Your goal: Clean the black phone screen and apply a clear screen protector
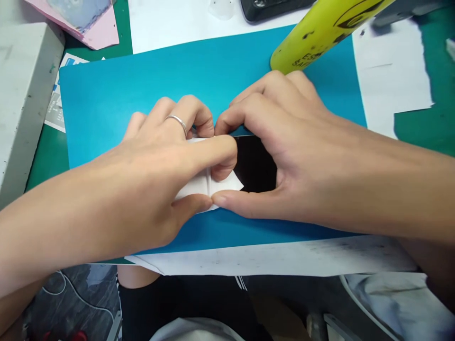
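Note:
Both of my hands meet over a small flat black item (256,163) lying on a blue mat (142,76). A white film or paper (199,185) partly covers its left end. My left hand (159,166), with a ring on one finger, presses on the white film with index finger and thumb pinched toward it. My right hand (280,142) curls around the black item, its thumb along the near edge and its fingertips at the far edge. Fingers hide most of the item.
A yellow-green cylinder with black lettering (320,31) lies at the back right, over the mat's edge. White paper sheets (391,71) lie under and around the mat. A pink packet (95,28) and a grey box (21,94) are at the left. A dark device (270,7) sits at the back.

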A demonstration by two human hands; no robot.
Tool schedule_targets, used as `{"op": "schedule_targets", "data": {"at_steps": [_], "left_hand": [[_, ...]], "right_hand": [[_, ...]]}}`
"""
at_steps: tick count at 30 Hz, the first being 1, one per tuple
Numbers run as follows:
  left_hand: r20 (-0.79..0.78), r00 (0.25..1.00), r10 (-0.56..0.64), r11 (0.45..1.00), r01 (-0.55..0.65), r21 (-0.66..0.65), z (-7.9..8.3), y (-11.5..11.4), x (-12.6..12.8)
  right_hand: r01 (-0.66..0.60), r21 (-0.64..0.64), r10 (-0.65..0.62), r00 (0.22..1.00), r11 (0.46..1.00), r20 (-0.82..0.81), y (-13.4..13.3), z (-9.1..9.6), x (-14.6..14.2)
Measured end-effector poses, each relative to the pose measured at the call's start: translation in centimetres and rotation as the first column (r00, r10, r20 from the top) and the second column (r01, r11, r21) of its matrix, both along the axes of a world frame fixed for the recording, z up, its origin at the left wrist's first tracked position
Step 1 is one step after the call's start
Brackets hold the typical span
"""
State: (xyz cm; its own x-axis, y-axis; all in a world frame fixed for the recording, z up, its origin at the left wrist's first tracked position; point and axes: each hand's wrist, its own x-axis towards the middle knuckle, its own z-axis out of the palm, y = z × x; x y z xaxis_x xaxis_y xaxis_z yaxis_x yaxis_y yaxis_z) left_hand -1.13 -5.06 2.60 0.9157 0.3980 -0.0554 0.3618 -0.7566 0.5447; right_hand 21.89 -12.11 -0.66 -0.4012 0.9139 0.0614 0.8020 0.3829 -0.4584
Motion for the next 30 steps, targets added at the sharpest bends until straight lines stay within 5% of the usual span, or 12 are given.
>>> {"op": "schedule_targets", "data": {"at_steps": [8, 19, 26, 30], "left_hand": [[-0.066, 0.996, -0.052, 0.998, 0.049, -0.043, 0.1, 1.7, -0.1], [0.029, 0.999, -0.019, 1.000, 0.020, -0.012, -0.1, 0.4, -0.2], [0.099, 0.995, 0.020, 0.999, -0.015, -0.048, -0.6, 1.6, -0.4], [0.185, 0.981, 0.056, 0.997, -0.045, -0.064, -0.8, 1.7, -0.5]], "right_hand": [[0.025, 0.038, -0.023, 0.998, 0.999, -0.066, 0.0, -0.6, -0.1], [-0.003, 0.058, 0.004, 1.000, 0.998, -0.015, -0.3, -0.6, 0.1], [0.018, 0.221, 0.000, 0.997, 0.975, -0.078, -0.4, 0.3, -0.3], [-0.012, 0.471, 0.066, 0.993, 0.882, -0.099, -0.8, 1.1, -0.5]]}}
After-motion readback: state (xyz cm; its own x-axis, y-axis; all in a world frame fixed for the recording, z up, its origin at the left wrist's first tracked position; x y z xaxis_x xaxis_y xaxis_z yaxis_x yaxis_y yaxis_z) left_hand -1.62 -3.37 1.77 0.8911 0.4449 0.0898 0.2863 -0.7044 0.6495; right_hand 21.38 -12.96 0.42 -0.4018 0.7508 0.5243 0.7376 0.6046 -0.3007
